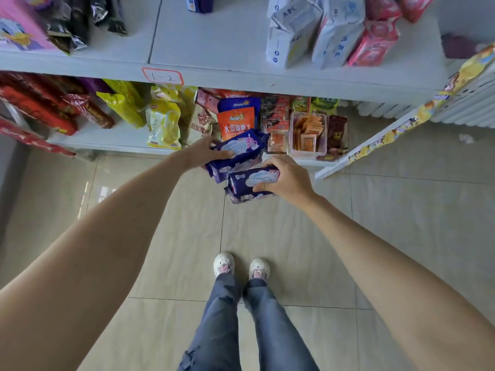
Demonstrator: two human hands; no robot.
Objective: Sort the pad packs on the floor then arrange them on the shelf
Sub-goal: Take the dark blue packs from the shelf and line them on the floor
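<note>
My left hand (205,152) grips a dark purple pad pack (239,153) in the air in front of the lower shelf. A second purple pad pack (250,187) sits just below and to the right of it, held in my right hand (285,178). The two packs nearly touch. On the white upper shelf (214,46), at the right, white pad packs (294,30) stand beside pink-red pad packs (373,42). A small purple pack (199,4) shows at the shelf's back edge.
The lower shelf holds snack bags, among them an orange bag (235,123) and a clear box of crackers (308,135). Black packets (80,20) and a pink box (18,25) fill the upper shelf's left. A white radiator (468,103) stands at the right. My shoes (241,266) rest on the tiled floor.
</note>
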